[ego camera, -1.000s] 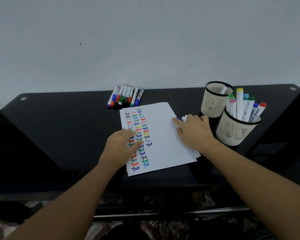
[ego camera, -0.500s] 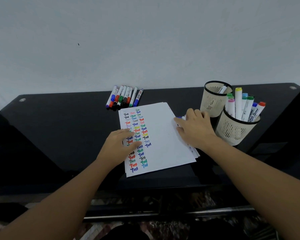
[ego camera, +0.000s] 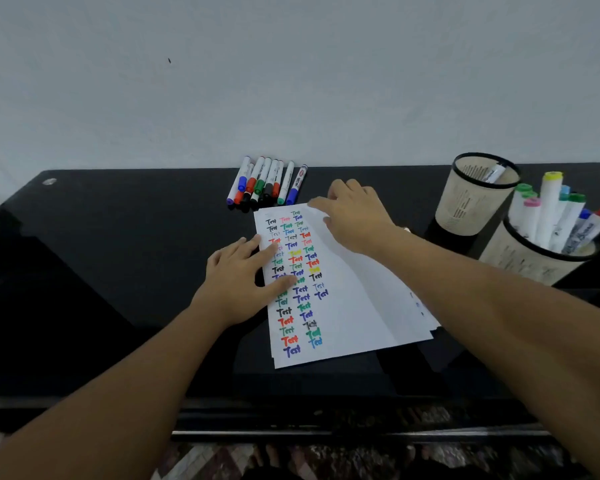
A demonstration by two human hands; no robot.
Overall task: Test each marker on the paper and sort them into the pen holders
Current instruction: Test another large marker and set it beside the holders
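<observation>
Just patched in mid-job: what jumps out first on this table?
The white paper at the centre, its left part filled with columns of "Test" in many colours, with the left hand flat on its left edge and the right hand over its far corner. Behind it lies a row of markers; at right stand two pen holders, the nearer one crowded with markers, the farther one holding one.
</observation>
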